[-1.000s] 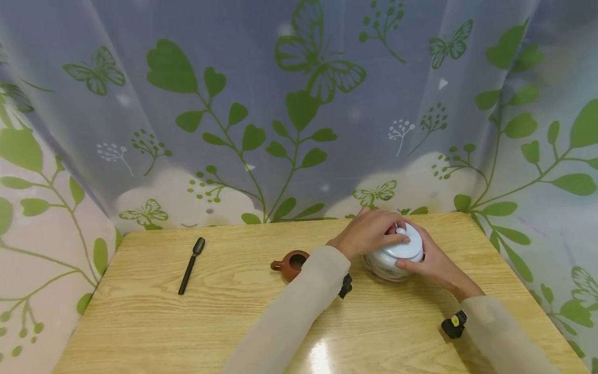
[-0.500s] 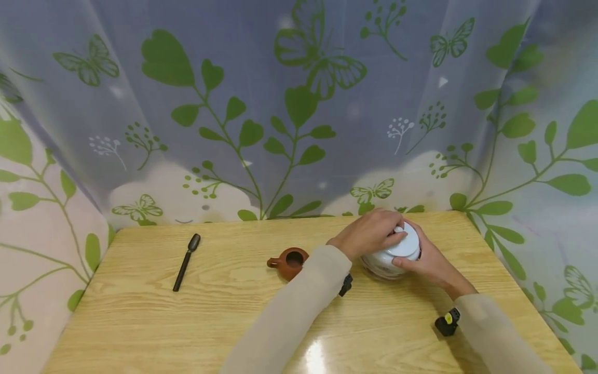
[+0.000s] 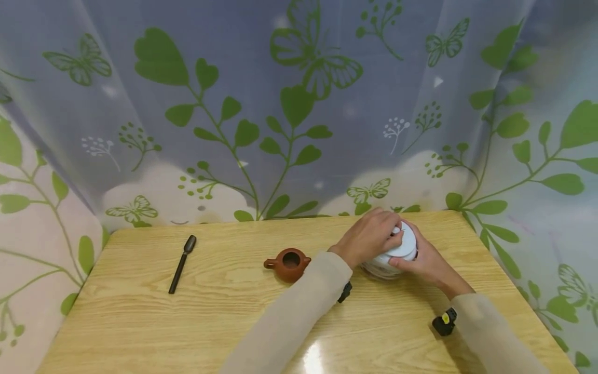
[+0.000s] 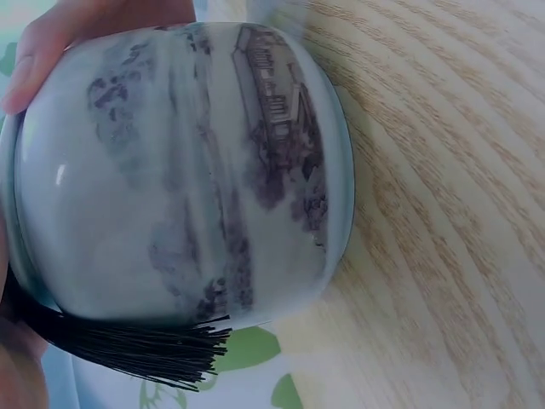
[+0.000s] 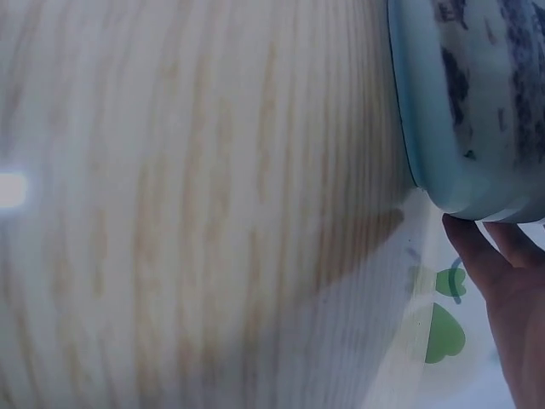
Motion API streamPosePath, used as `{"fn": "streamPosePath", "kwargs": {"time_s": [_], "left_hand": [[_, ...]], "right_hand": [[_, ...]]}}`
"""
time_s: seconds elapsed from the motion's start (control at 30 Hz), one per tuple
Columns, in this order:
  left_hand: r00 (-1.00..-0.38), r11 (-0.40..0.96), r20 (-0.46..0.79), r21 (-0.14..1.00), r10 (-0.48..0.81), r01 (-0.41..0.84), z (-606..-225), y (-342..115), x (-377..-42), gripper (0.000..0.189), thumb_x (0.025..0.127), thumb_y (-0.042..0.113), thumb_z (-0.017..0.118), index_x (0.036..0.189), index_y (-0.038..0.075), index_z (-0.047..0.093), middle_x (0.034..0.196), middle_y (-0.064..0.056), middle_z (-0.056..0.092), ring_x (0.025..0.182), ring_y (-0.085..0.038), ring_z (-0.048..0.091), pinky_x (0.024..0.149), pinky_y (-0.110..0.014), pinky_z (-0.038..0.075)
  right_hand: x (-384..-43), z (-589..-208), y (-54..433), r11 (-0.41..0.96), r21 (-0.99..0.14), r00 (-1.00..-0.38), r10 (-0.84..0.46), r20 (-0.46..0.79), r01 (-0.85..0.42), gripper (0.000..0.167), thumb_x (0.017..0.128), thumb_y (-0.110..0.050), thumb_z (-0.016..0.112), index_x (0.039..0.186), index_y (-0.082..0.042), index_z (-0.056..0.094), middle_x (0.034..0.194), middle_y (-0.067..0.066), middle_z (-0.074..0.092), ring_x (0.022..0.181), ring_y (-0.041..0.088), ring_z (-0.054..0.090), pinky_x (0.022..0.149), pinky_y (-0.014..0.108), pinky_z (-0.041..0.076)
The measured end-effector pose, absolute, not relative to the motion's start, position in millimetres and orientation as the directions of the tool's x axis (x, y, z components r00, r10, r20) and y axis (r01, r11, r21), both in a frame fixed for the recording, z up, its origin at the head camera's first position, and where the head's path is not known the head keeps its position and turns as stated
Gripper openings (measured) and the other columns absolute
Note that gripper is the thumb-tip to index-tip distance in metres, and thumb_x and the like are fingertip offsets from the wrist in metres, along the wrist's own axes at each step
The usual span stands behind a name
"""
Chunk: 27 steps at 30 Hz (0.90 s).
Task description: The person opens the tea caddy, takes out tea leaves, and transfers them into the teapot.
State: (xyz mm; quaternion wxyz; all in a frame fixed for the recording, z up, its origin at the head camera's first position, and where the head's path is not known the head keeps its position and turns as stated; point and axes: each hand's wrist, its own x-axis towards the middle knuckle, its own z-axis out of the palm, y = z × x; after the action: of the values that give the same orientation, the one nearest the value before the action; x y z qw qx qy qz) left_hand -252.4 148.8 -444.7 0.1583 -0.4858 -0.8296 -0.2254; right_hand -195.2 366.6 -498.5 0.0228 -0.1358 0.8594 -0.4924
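Note:
A white ceramic jar (image 4: 162, 179) with a grey landscape print stands on the table, its pale lid (image 3: 407, 245) seated on top. My left hand (image 3: 366, 236) reaches over from the left and pinches the lid's small knob (image 3: 396, 230). From the right, my right hand (image 3: 432, 265) grips the jar's side, thumb at the front just below the lid. In the left wrist view a black tassel (image 4: 145, 345) hangs along the jar. Left of my sleeve sits a brown clay teapot (image 3: 282, 270) with an open top and a side handle.
A slim black tool (image 3: 179, 267) with a wider, scoop-like end lies at the left of the wooden table (image 3: 210, 322). Behind the table hangs a curtain (image 3: 224, 130) printed with leaves and butterflies. My left forearm crosses in front of the teapot.
The head view has shifted slightly, so everything on the table sits a little further left. More of the teapot's spout shows beside my sleeve. Both hands keep their hold on the jar and knob.

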Motion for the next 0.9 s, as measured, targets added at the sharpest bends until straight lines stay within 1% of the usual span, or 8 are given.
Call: {"fn": "streamPosePath", "kwargs": {"time_s": [0.13,0.33,0.5,0.73,0.8,0.9], "left_hand": [[-0.453,0.430,0.522,0.174,0.723,0.886,-447.0,148.9,-251.7,0.014,0.111,0.022,0.058,0.112,0.014,0.070,0.108,0.005,0.073,0.103,-0.011,0.064,0.097,-0.022,0.052],[-0.441,0.442,0.552,0.141,0.707,0.886,-447.7,148.9,-249.5,0.012,0.110,0.021,0.060,0.111,0.014,0.070,0.106,0.005,0.073,0.098,-0.010,0.063,0.093,-0.023,0.052],[-0.428,0.448,0.583,0.119,0.691,0.886,-449.6,150.3,-248.3,0.010,0.109,0.021,0.062,0.107,0.015,0.070,0.102,0.005,0.073,0.092,-0.011,0.061,0.088,-0.024,0.053],[-0.399,0.444,0.639,0.098,0.658,0.891,-454.6,151.0,-247.7,0.007,0.107,0.020,0.066,0.104,0.014,0.069,0.101,0.005,0.072,0.091,-0.011,0.061,0.087,-0.024,0.053],[-0.391,0.444,0.660,0.097,0.641,0.891,-455.6,151.1,-247.8,0.006,0.106,0.019,0.067,0.104,0.014,0.069,0.099,0.005,0.071,0.089,-0.011,0.060,0.085,-0.023,0.052],[-0.379,0.425,0.689,0.113,0.617,0.898,-453.3,151.5,-247.6,0.005,0.106,0.019,0.066,0.104,0.015,0.068,0.095,0.007,0.070,0.086,-0.008,0.057,0.082,-0.019,0.049]], "right_hand": [[-193.8,-497.3,365.4,0.481,-0.849,-0.962,-0.254,0.101,-0.216,0.103,0.097,-0.010,0.083,0.175,-0.012,0.015,0.160,0.025,0.047,0.118,-0.001,0.059,0.097,0.017,0.049],[-192.3,-495.0,364.3,0.505,-0.836,-0.964,-0.249,0.098,-0.215,0.105,0.096,-0.012,0.084,0.175,-0.013,0.015,0.163,0.025,0.043,0.120,-0.003,0.057,0.098,0.015,0.047],[-191.1,-493.5,364.5,0.542,-0.809,-0.965,-0.240,0.109,-0.227,0.107,0.094,-0.014,0.086,0.175,-0.011,0.016,0.163,0.025,0.045,0.121,-0.006,0.054,0.099,0.014,0.045],[-190.1,-492.8,364.1,0.538,-0.810,-0.963,-0.244,0.116,-0.234,0.106,0.094,-0.014,0.086,0.175,-0.012,0.017,0.163,0.024,0.047,0.121,-0.006,0.056,0.100,0.013,0.045],[-190.0,-494.0,363.8,0.529,-0.814,-0.962,-0.246,0.121,-0.238,0.103,0.094,-0.014,0.086,0.174,-0.011,0.019,0.160,0.022,0.050,0.121,-0.005,0.057,0.099,0.013,0.046],[-189.9,-496.7,363.1,0.502,-0.823,-0.953,-0.265,0.147,-0.266,0.092,0.095,-0.009,0.084,0.168,-0.005,0.028,0.151,0.017,0.056,0.119,-0.003,0.061,0.098,0.016,0.050]]}}
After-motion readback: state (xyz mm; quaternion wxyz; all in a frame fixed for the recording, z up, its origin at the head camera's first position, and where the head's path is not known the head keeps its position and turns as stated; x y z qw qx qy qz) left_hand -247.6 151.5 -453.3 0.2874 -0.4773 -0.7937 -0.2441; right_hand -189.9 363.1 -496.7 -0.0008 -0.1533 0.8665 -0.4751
